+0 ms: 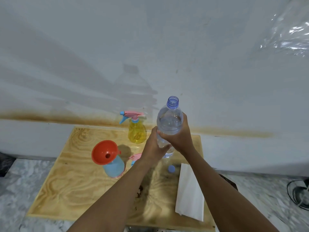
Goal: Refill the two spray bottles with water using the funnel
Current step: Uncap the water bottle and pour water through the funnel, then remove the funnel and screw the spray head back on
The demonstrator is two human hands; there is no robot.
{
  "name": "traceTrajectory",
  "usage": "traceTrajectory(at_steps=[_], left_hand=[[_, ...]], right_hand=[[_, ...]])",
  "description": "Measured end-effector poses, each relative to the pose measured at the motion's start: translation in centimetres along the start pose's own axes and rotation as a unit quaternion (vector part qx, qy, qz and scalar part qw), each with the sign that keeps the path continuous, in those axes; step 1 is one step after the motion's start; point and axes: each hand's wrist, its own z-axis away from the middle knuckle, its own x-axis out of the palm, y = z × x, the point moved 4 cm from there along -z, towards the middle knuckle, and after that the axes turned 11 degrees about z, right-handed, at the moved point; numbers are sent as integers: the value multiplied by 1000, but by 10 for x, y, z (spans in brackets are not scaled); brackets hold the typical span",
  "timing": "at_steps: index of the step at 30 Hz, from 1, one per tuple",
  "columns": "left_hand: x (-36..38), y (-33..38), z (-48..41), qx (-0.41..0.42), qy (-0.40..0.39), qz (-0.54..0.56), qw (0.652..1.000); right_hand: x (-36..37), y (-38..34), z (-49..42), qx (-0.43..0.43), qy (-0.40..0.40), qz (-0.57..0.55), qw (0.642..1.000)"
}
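Both hands held the uncapped water bottle (169, 121) upright above the desk (70, 181). The right hand (181, 138) gripped its middle and the left hand (154, 148) its lower part, fingers curled round it. The funnel (103, 152) sat in the blue spray bottle (114, 166). The yellow spray bottle (136, 133) stood behind.

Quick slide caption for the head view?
Left hand and right hand hold the uncapped water bottle; orange funnel sits in the blue spray bottle.

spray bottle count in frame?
2. The yellow spray bottle stands at the back of the board, trigger head on. The blue spray bottle stands front left, with the funnel in its neck. No others seem hidden.
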Motion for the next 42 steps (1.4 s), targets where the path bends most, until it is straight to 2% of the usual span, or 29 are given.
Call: traceTrajectory(at_steps=[7, 16, 22, 25, 29, 32, 34, 36, 39, 42], left_hand=[[6, -15, -2, 7, 1, -9, 1000], [7, -21, 3, -11, 0, 10, 1000], [6, -18, 5, -7, -15, 10, 1000], [-1, -14, 10, -9, -34, -3, 999], [-29, -24, 27, -72, -7, -40, 997], [-55, -31, 53, -79, -24, -12, 997], [-74, -36, 76, -87, -46, -5, 995], [-94, -42, 97, -95, -56, -23, 994], [-127, -51, 122, -126, -35, -44, 990], [-167, -65, 134, -115, 82, -58, 988]], right_hand=[[1, 18, 4, 32, -14, 22, 999], [-1, 19, 6, 22, -40, 63, 997], [-4, 22, 20, 58, -45, 97, 993], [-4, 24, 31, 64, -18, 106, 992], [-2, 26, 54, 81, 77, 131, 985], [6, 21, 81, 132, 154, 132, 970], [15, 14, 98, 202, 166, 102, 960], [31, 6, 112, 244, 137, 83, 956], [61, -11, 119, 216, 47, 53, 974], [94, -31, 117, 178, -77, 23, 981]])
